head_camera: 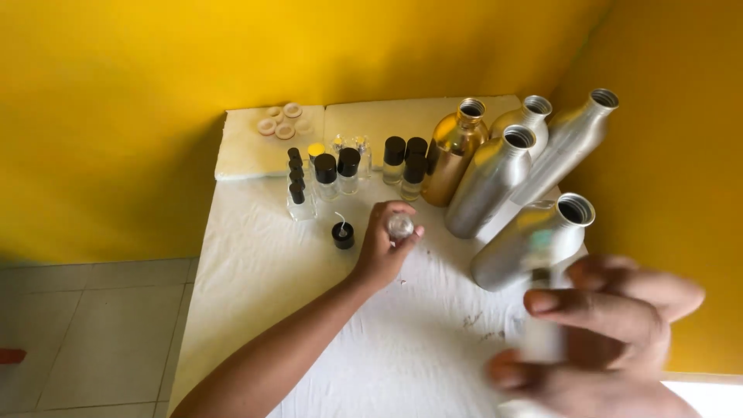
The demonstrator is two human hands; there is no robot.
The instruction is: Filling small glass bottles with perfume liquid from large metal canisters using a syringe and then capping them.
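My left hand (385, 246) reaches out over the white cloth and grips a small clear glass bottle (401, 226) by its top. A loose black cap with a thin tube (343, 233) lies just left of that hand. My right hand (604, 333) is close to the camera and blurred, its fingers curled around a pale, whitish object (542, 340) that I cannot make out. Behind the left hand stands a row of small clear bottles with black caps (348, 170).
Several tall open metal bottles, one gold (453, 151) and the others silver (495, 178), stand at the right against the yellow wall. The nearest silver bottle (534, 241) stands just above my right hand. Small round white rings (279, 122) lie at the back left. The table's white cloth (263, 263) ends at the left above a tiled floor.
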